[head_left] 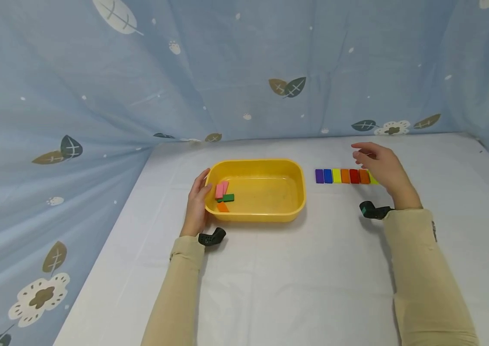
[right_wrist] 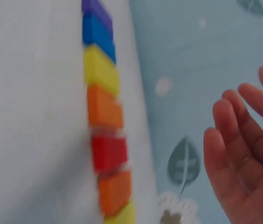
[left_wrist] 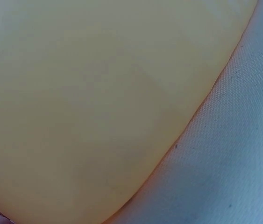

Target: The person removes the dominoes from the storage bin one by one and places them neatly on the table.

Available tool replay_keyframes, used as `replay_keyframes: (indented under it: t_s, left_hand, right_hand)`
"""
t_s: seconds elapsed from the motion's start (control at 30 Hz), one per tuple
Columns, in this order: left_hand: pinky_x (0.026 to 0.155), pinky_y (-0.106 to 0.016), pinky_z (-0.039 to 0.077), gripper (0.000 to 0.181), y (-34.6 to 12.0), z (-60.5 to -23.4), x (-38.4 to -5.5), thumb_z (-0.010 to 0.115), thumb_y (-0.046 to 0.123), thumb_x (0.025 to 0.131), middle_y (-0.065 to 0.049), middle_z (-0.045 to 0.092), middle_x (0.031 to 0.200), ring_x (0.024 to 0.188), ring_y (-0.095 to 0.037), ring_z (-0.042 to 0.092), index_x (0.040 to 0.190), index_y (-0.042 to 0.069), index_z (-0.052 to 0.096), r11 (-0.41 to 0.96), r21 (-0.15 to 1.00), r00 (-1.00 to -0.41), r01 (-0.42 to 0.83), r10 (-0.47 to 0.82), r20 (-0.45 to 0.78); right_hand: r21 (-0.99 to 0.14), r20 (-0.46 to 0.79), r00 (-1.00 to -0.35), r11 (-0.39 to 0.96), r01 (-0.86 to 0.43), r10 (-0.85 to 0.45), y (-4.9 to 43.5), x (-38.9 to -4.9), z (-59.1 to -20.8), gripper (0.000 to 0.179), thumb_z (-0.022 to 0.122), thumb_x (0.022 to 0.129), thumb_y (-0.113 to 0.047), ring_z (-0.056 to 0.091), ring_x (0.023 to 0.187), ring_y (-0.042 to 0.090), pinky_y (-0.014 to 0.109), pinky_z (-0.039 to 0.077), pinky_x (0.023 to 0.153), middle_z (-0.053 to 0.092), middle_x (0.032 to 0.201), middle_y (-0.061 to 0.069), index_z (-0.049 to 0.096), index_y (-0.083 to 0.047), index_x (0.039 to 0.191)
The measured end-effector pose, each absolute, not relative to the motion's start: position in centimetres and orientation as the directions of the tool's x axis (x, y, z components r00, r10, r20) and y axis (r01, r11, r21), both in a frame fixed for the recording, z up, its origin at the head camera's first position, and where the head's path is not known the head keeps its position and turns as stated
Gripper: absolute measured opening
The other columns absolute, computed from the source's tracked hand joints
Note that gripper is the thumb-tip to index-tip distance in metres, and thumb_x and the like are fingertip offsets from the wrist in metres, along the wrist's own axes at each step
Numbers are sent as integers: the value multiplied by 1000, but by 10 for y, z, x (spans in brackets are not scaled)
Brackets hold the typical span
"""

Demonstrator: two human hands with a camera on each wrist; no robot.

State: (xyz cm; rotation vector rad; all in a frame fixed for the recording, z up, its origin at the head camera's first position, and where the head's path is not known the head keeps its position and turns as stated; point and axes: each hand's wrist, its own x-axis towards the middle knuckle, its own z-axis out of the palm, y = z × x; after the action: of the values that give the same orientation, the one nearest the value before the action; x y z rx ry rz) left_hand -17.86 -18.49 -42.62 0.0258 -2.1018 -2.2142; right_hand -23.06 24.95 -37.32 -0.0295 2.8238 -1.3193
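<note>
A yellow plastic tub (head_left: 262, 217) sits on the white cloth, its side filling most of the left wrist view. My left hand (head_left: 196, 206) grips its left end, thumb over the rim and fingers along the outside. Inside, toward that end, lie pink blocks (head_left: 220, 191), a green block (head_left: 228, 197) and an orange block (head_left: 223, 207). Over the right end of a row of coloured blocks hovers my right hand (head_left: 382, 166), fingers loosely bent and holding nothing. The row runs from a purple block (head_left: 320, 176) through blue, yellow, orange, red (right_wrist: 109, 153) and orange to yellow-green, partly hidden by the hand.
White cloth (head_left: 296, 278) covers the table. A blue curtain (head_left: 210, 62) with leaf and flower prints hangs behind it and along the left side. Small dark cameras (head_left: 212, 237) are worn at both wrists.
</note>
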Motion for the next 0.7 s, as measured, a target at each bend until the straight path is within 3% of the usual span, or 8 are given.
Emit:
replay_keyframes:
  t_s: [0.23,0.43,0.7]
  left_hand:
    - [101,-30,30,42,-185,-430,-180,41,25,94,8,33,138,124,-11,34,136,27,37,-52,997,-994,57,-94,52]
    - [100,-30,32,43,-185,-428,-180,41,23,93,9,35,137,122,-11,36,136,26,37,-46,998,-994,46,-105,41]
    - [100,-31,32,41,-184,-428,-181,41,21,94,8,35,136,122,-13,37,134,27,38,-85,995,-994,55,-103,46]
  right_hand:
    - [-758,101,-984,629,-172,-147,211,-223,-352,51,40,90,-47,48,105,29,49,42,87,52,118,9,41,-21,134]
    - [-751,159,-954,597,-283,-252,181,-220,-346,55,49,86,-48,46,108,23,46,37,93,50,119,4,41,-22,133]
    - [-746,189,-882,521,-415,-432,133,-204,-350,46,55,85,-41,50,99,14,36,44,87,50,117,-1,50,-19,125]
